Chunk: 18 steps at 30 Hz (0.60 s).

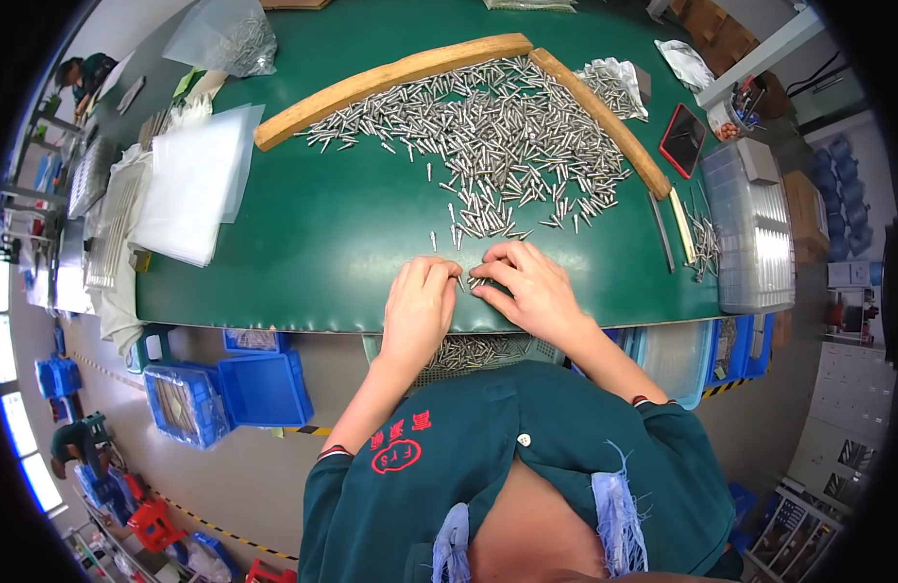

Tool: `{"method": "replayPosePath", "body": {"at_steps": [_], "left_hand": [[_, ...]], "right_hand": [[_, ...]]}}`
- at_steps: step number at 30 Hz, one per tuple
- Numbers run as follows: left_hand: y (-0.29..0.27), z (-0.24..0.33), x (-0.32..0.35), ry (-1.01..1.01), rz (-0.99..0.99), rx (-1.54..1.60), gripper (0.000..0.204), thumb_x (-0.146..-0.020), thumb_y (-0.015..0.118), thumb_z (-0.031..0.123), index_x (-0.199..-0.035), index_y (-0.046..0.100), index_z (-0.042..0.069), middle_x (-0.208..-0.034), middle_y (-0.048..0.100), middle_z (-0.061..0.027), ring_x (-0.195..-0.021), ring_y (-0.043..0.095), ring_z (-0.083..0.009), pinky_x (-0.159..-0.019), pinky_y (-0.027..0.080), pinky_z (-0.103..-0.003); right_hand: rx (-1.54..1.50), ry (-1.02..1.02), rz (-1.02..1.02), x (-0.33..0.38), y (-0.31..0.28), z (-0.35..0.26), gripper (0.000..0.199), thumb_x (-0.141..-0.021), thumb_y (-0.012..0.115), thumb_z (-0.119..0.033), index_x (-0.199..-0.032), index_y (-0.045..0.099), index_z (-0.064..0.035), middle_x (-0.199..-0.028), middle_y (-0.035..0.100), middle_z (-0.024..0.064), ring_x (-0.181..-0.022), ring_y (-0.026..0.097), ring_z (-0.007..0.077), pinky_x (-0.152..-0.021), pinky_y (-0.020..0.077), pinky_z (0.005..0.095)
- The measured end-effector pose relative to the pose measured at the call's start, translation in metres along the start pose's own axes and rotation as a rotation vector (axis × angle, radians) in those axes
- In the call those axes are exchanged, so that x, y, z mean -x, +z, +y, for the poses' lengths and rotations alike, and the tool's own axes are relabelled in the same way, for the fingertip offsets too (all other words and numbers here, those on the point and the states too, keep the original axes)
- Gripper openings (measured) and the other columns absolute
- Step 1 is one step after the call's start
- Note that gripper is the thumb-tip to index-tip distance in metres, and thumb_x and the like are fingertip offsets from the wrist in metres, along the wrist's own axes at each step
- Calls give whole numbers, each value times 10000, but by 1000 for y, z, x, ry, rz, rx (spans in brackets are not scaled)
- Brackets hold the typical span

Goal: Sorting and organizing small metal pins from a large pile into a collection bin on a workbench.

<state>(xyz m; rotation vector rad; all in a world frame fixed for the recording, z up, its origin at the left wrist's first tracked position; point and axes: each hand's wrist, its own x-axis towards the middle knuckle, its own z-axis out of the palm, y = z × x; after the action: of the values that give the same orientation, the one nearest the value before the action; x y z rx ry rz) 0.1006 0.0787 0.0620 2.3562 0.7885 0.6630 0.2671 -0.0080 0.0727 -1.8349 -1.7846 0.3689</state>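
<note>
Both the left hand (419, 306) and right hand (532, 289) are pinching small metal pins (474, 283) at the worktop (322, 233) edge, drawn from the pile (488, 131) at 12 o'clock for sorting.

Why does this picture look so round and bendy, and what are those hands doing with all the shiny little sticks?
The picture comes from a camera worn on a person's head, looking down. Its lens sees very wide, so straight edges bend near the rim. That is why the green table looks curved.

The two hands belong to the person wearing the camera. The left hand and the right hand rest close together at the near edge of the table, fingertips on a few small metal pins.

Farther back lies a big heap of pins, fenced in by two wooden strips. On the left is a stack of clear bags. On the right stands a clear plastic box. Below the table edge a basket holds more pins, and blue bins sit on the floor.
</note>
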Motion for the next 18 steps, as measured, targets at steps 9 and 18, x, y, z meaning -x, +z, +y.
{"method": "replayPosePath", "body": {"at_steps": [9, 18], "left_hand": [[-9, 2, 4, -45, -93, -117, 134, -802, 648, 78, -927, 601, 68, -947, 551, -84, -877, 557, -275, -775, 455, -394], [-6, 2, -4, -25, -105, -106, 93, -804, 621, 49, -893, 594, 57, -921, 558, -83, -877, 566, -277, -771, 470, -394]], "right_hand": [[-50, -82, -16, 4, -6, 4, 181, -779, 714, -175, -938, 649, -116, -1075, 602, 20, -952, 573, 232, -786, 481, 347], [-66, -63, 64, 6, -2, 2, 274, -788, 713, -192, -1026, 631, -83, -1114, 579, 40, -953, 571, 251, -809, 475, 363]]}}
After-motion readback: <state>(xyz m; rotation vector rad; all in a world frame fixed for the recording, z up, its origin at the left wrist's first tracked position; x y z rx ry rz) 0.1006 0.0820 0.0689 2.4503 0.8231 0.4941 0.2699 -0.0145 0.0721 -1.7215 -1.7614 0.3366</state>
